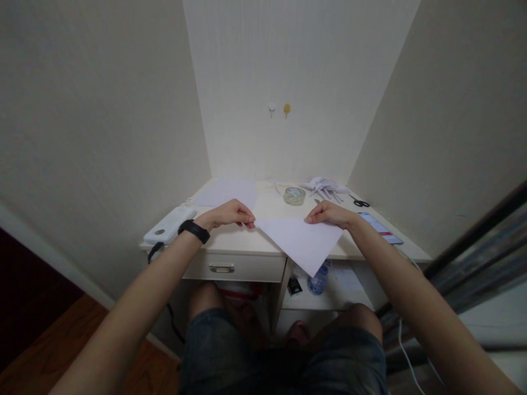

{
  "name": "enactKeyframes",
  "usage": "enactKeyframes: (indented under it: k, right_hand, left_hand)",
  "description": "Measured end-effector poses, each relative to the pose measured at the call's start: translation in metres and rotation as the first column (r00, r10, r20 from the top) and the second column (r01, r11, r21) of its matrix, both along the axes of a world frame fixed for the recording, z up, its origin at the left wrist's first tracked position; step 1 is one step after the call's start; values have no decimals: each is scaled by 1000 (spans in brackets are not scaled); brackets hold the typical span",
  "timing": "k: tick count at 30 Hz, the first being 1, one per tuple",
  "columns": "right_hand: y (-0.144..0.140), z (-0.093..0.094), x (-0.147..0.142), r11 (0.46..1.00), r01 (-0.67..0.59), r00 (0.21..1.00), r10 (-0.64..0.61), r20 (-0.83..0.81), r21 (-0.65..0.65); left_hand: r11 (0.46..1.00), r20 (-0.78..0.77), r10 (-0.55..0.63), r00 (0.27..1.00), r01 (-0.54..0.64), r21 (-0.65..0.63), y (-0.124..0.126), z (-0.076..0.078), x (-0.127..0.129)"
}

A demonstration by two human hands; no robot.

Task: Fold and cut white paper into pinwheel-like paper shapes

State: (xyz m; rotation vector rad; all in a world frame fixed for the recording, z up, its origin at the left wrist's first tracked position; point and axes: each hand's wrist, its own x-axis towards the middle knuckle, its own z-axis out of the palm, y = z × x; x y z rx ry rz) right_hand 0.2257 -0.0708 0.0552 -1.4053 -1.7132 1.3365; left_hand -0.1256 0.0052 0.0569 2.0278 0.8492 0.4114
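A folded white paper sheet (302, 241), now a triangle, lies at the front edge of the desk (242, 237) with its point hanging over the edge. The left hand (228, 214) pinches its left corner between thumb and fingertips; the right hand (329, 213) pins the upper right corner under closed fingers. To crease it well, the corners probably need holding flush while a finger runs along the fold, with the sheet drawn back onto the desk for support. The fingertips themselves are hidden under the knuckles. Beyond lie a tape roll (294, 195), scissors (360, 202), a phone (379, 227) and crumpled paper, dim and hard to read.
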Motion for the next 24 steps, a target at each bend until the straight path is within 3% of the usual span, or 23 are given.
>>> enactKeyframes:
  k: [3,6,9,11,13,19,24]
  right_hand:
    - [-1,-3,-1,999,35,999,-35,-4,8]
    - [1,-5,-6,997,65,998,-65,18,32]
    - [5,-8,-16,995,79,996,-80,24,59]
    - [7,-9,-21,993,83,996,-85,16,79]
    - [8,-9,-25,992,72,997,-75,21,100]
    - [11,-1,-31,980,-114,986,91,139,165]
    - [21,4,-37,964,-166,966,117,230,207]
  left_hand:
    - [990,39,130,991,-132,51,3,5,-7]
    - [946,124,254,959,-273,176,3,9,4]
    - [919,41,146,988,-151,365,-4,12,33]
    - [904,-86,21,996,18,427,-11,12,56]
    - [886,-169,10,986,69,458,-15,12,75]
    - [930,-137,-57,989,102,353,-13,5,94]
    - [948,-148,-88,985,129,291,-12,5,96]
